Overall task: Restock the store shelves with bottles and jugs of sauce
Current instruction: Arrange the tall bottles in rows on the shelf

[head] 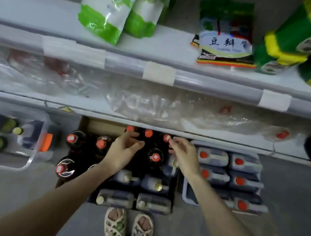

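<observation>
Left hand (125,151): fingers loosely spread and bent, thumb apart from the rest, gripping nothing that shows.
Right hand (184,156): fingers bent, tips touching or just beside a red cap (167,138); whether they pinch it cannot be told.
Bottles (155,157): dark and red-capped, standing in the cardboard box (95,125) on the floor, under and just beyond both sets of fingertips. One stands between the two hands.
Jugs (212,156): packed in a crate outboard of the right fingers, untouched; more behind both wrists.
Shelf edge (169,128): just beyond the fingertips, overhanging the back row of bottles.
Step, as judged: reaching for back-row bottles, with nothing lifted yet.
Risk, overhang: a straight upward lift would likely knock cap or knuckles on that edge, so the bottle probably has to come toward the person first.
Risk, grip: a hold on the cap alone may slip under a full bottle's weight.
Risk, packing: bottles stand close together, so dragging one out could tip its neighbours.
</observation>
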Motion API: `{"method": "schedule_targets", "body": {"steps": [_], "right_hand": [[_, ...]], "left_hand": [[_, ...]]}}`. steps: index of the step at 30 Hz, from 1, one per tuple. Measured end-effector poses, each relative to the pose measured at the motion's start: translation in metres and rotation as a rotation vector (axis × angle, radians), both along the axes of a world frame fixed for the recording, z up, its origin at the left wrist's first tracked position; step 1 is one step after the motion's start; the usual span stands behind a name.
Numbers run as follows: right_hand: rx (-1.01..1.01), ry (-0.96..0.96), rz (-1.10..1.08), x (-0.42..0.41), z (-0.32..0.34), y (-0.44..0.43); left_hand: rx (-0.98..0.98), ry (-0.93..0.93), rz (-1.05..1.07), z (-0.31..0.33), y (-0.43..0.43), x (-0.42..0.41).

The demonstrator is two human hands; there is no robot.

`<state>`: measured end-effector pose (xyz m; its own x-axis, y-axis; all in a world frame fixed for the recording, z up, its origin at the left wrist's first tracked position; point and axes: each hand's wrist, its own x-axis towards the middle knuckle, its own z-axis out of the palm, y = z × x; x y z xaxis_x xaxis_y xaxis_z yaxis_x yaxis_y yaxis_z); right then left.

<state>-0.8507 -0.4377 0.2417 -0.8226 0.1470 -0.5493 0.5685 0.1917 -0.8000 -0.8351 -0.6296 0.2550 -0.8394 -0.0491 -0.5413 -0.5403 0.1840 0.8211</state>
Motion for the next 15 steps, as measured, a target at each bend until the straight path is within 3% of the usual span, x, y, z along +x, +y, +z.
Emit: {"method": "schedule_targets", "body": {"steps": [8,15], "right_hand": [[0.042,-0.05,-0.067,0.003,-0.13,0.005],[0.035,0.082,0.011,-0.018,-0.214,0.009]], "left_hand": [[0.002,-0.032,-0.008,-0.121,0.002,-0.004],[-0.04,0.039,-0.005,-0.201,0.013,-0.013]]}}
